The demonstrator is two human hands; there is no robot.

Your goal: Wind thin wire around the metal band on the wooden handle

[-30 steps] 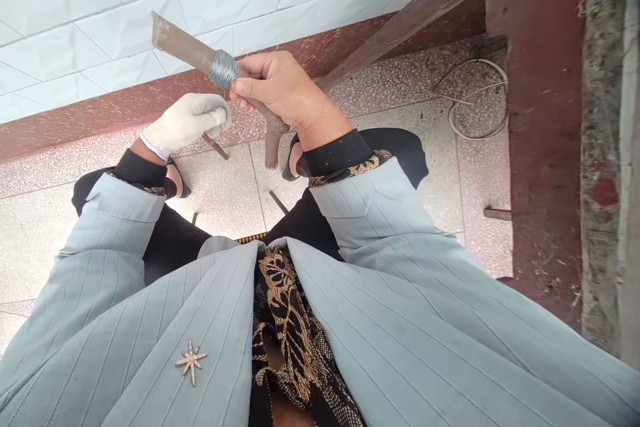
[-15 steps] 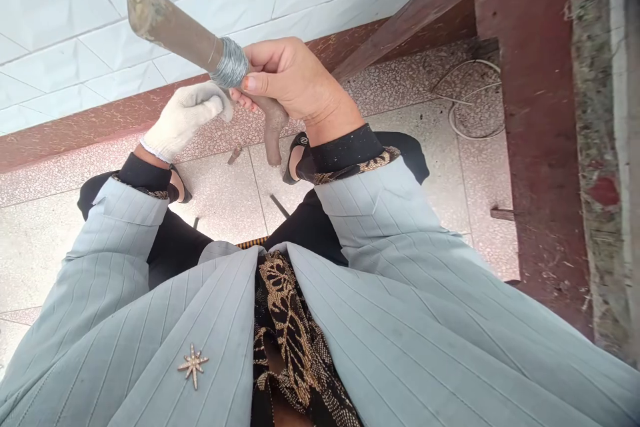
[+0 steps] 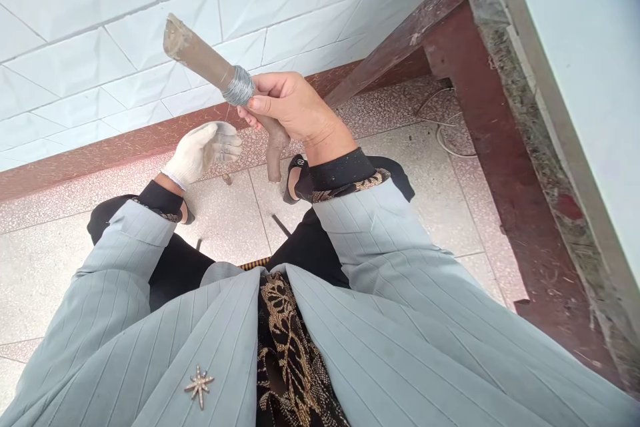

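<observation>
We see one wooden handle (image 3: pixel 200 60), one wire binding (image 3: pixel 239 85); right hand (image 3: pixel 290 107) grips handle, gloved left hand (image 3: pixel 203 150) half-open, empty.

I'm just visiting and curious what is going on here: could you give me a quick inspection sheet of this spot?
Surface: speckled floor tiles, seen from above.
Job's things: wooden handle with a wire wrap, held up at a slant.
Clutter: small dark pieces on the floor.
Hands: bare right hand grips the handle below the wrap; gloved left hand is half curled, apart from it, holding nothing.
Cables: loose wire loops on the floor.
Surroundings: white tiled wall, red-brown wooden beam.
</observation>
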